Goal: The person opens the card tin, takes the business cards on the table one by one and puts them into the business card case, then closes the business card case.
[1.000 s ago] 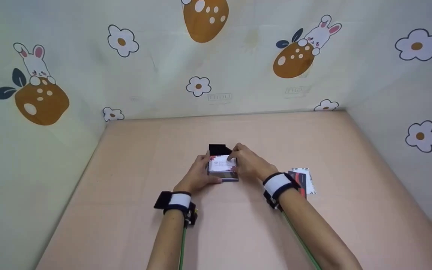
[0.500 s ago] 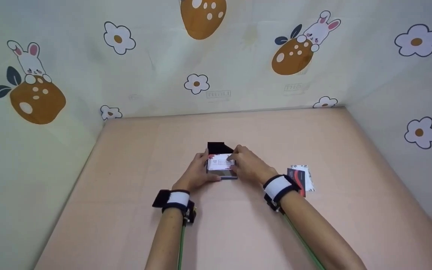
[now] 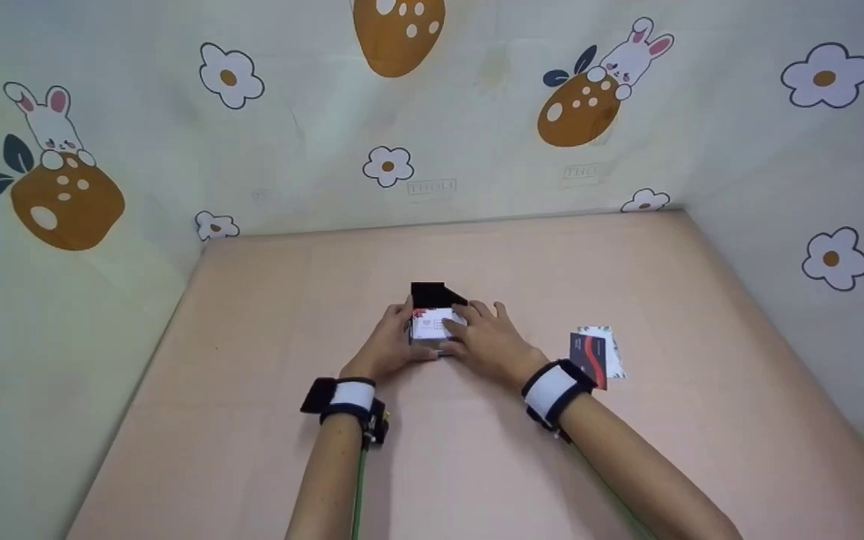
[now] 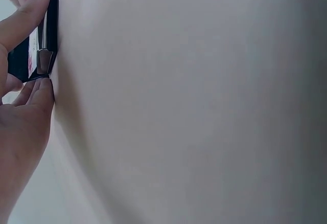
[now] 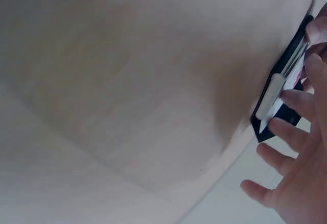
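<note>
A black card case (image 3: 427, 293) with its flap raised at the back lies on the table in the head view. In it sits a white business card (image 3: 424, 323) with red corner decoration. My left hand (image 3: 385, 345) grips the case at its left side, thumb along the near edge. From the right, my right hand (image 3: 495, 343) reaches over the card with fingertips touching it, covering its right part. In the right wrist view those fingers are spread, beside the silvery end of the case (image 5: 271, 97). The left wrist view catches only the case's side (image 4: 52, 22).
To the right on the pinkish table (image 3: 252, 450) lie a dark card with a red wave (image 3: 583, 351) and, partly beneath it, a white patterned card (image 3: 615, 351). A printed cloth wall (image 3: 312, 150) rises behind the table and at both sides.
My right hand has shifted slightly left over the card, and its fingers have spread from a tighter curl. The left hand keeps its grip on the card case. The view has drifted slightly.
</note>
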A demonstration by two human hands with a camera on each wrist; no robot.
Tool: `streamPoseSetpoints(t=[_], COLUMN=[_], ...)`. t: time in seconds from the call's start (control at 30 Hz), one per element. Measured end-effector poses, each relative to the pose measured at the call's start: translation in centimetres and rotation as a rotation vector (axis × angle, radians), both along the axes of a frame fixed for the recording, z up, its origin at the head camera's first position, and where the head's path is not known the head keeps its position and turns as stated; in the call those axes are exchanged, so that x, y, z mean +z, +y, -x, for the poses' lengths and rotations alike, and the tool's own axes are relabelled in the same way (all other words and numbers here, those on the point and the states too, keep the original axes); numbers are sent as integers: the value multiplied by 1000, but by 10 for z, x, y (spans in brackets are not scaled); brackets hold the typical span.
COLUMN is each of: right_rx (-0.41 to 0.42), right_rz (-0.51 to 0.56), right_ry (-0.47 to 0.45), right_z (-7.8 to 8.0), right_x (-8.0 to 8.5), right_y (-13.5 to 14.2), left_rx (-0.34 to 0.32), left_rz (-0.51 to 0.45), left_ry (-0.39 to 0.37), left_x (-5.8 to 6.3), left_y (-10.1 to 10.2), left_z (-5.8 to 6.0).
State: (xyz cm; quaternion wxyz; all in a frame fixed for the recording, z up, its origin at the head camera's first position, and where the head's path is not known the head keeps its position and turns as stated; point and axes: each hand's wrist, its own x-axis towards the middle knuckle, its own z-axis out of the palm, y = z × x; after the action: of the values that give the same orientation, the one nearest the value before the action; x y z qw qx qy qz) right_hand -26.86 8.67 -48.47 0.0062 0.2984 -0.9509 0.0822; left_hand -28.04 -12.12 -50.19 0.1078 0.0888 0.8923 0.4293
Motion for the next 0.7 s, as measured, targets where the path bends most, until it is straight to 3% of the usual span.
streamPoseSetpoints(t=[0.43, 0.7], right_rx=[9, 21], right_rz=[10, 55], right_ry=[25, 26], right_z=[-14, -19], right_x=[-3, -2], right_y=[-4, -4], left_rx=[-32, -31], left_rz=[11, -8], left_ry=[66, 31], left_x=[-2, -1], left_y=[0, -1], left_z=[0, 1])
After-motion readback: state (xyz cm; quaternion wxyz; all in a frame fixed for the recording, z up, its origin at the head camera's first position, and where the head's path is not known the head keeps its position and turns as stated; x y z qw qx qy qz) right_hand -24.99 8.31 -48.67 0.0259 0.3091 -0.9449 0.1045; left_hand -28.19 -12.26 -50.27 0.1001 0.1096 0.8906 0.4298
